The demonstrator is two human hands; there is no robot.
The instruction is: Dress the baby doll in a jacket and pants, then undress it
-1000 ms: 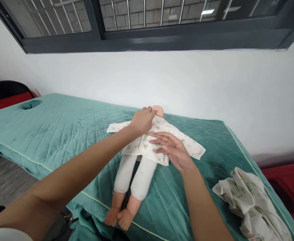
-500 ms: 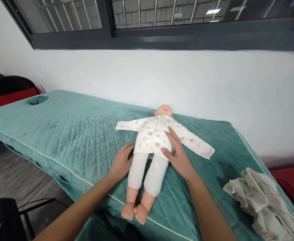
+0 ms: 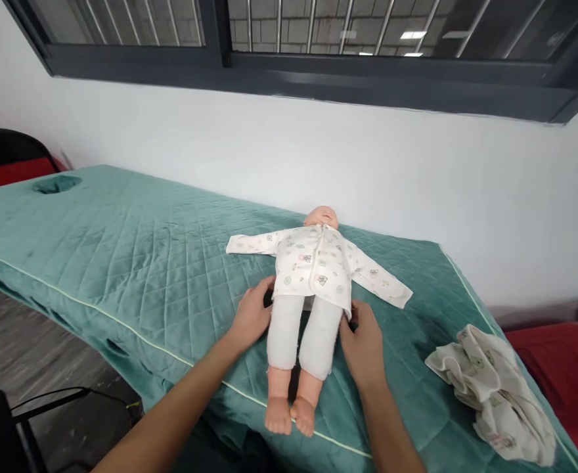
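A baby doll (image 3: pixel 313 276) lies face up on a teal quilted bed (image 3: pixel 136 249), arms spread. It wears a white printed top and has white cloth legs with bare feet at the bed's near edge. My left hand (image 3: pixel 250 316) presses against the doll's left hip, fingers curled toward it. My right hand (image 3: pixel 364 341) rests against the other hip, fingers tucked at the hem of the top. Both hands flank the doll's waist; what the fingertips grip is hidden.
A crumpled white printed garment (image 3: pixel 490 387) lies on the bed at the right. A white wall and a dark-framed barred window (image 3: pixel 289 39) stand behind. Red and black furniture (image 3: pixel 8 164) sits at far left, a red surface (image 3: pixel 559 368) at right, grey floor below.
My left hand came down from the doll's head to its hip. My right hand slid off the belly to the other hip. The doll's top now lies smooth.
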